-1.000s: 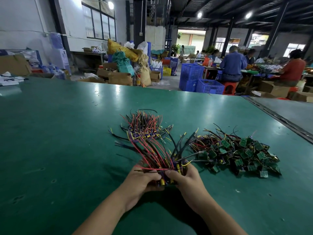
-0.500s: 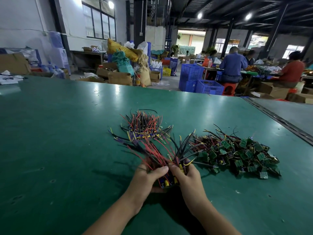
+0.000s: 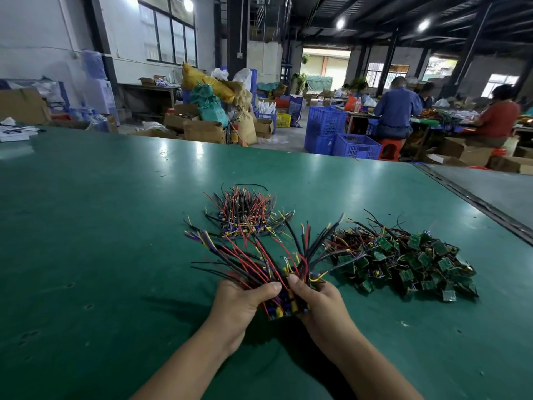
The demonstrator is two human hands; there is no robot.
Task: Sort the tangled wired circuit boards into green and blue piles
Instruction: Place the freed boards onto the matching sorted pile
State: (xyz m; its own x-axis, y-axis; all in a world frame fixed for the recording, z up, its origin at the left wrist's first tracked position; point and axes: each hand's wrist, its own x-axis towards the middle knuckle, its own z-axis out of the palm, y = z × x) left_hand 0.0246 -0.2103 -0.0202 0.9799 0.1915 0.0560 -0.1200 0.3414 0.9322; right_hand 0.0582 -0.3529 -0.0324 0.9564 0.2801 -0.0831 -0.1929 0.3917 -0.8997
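Fingers (image 3: pixel 268 287) of left hand (image 3: pixel 242 304) and right hand (image 3: pixel 324 306) curled tight round one bundle of blue boards (image 3: pixel 284 308), thumbs on top, wires (image 3: pixel 253 258) fanning away. Probably squaring it up before stacking. Just beyond the fingers: blue pile (image 3: pixel 245 219). Off to their right: green pile (image 3: pixel 403 261), kept apart on the table (image 3: pixel 101 241) so colours don't remix.

No text, label or number can be read — the cardboard boxes (image 3: pixel 202 129) and blue crates (image 3: pixel 356 145) beyond the worktop (image 3: pixel 86 226) are too blurred to tell.
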